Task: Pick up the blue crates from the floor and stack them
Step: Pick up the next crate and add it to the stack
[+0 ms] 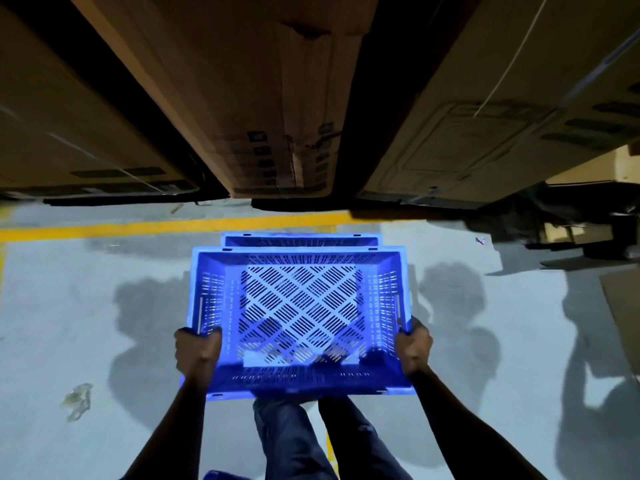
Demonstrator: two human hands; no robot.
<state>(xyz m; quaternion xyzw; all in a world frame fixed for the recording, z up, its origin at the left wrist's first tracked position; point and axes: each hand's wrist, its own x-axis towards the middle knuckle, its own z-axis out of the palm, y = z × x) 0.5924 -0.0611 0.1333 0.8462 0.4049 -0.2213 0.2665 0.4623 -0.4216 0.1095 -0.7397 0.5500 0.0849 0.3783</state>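
I hold the blue crate (pixel 300 317) at mid-frame, my left hand (pixel 197 353) and right hand (pixel 414 348) each curled over a short end's rim. The second crate (pixel 301 239) lies just beyond its far edge, long axis also across the frame, equally near both hands, so I judge forward and down.

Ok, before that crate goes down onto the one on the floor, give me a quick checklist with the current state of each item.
1. Left hand grips the held crate at its side wall: ok.
2. Right hand grips the opposite wall: ok.
3. Held crate empty: ok.
4. Lower crate lined up under it: not ok, its far rim shows beyond the held one.
5. Lower crate empty: cannot tell, mostly hidden.
6. Floor around the stack free of obstacles: ok, only a scrap off to the left.
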